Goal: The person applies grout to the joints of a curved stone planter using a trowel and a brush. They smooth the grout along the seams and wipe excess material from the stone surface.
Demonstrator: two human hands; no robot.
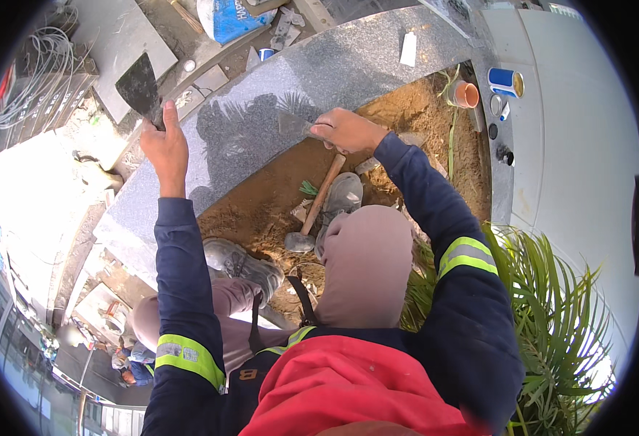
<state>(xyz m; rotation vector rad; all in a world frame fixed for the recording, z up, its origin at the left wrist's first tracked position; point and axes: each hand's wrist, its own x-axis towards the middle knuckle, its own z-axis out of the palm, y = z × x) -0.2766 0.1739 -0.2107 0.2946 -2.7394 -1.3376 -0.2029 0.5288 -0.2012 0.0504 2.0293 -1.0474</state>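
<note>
My left hand [165, 152] is closed round the handle of a putty knife [138, 86], its wide dark blade pointing up and away at the far left. In my right hand [353, 131] is a scraper [292, 124] with a greyish blade. That blade lies low over the grey granite slab [377, 65], near its inner edge; whether it touches the stone I cannot tell. My fingers hide most of its handle. Below my right hand, a wooden-handled hammer [324, 192] leans head down beside my shoe [345, 192] in the sandy soil.
Terracotta-coloured pipe [467, 94] rises from the soil at right. Beside it a blue-and-white can [506, 82] stands against the pale wall [574, 145]. A white strip [408, 49] lies on the slab. Palm leaves [552, 312] crowd my right elbow; coiled wire [40, 73] sits far left.
</note>
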